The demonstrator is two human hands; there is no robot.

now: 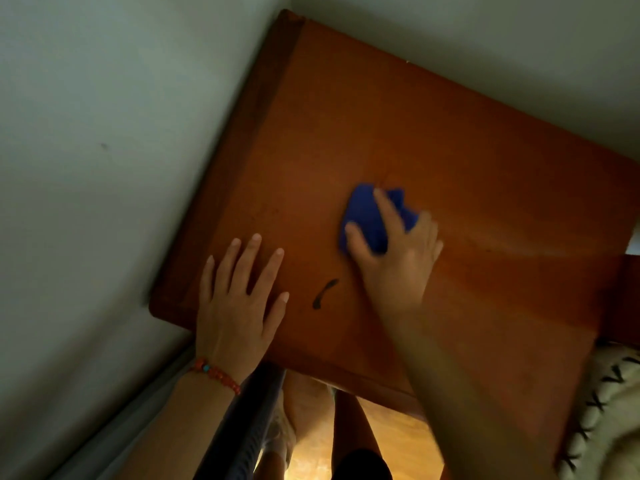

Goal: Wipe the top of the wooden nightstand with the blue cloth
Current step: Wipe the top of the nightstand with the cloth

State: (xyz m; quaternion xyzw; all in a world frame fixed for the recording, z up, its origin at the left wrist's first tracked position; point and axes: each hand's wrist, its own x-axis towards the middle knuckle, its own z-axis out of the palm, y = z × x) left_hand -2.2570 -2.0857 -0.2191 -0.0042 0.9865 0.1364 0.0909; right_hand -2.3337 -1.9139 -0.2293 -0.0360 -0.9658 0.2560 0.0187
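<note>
The wooden nightstand (433, 133) fills the middle of the view, its orange-brown top tilted in the frame. A crumpled blue cloth (363, 216) lies near the centre of the top. My right hand (398, 251) presses down on the cloth, fingers spread over it, and looks blurred. Flat on the top near the front left corner rests my left hand (239, 292), fingers apart and holding nothing, with a red bead bracelet on its wrist. A short dark mark (323, 294) sits on the wood between the two hands.
Pale walls (104, 133) meet behind the nightstand and close it in at the left and back. A cream blanket with dark stitches (595, 410) lies at the right. Below the front edge I see my legs and a wooden floor (398, 441).
</note>
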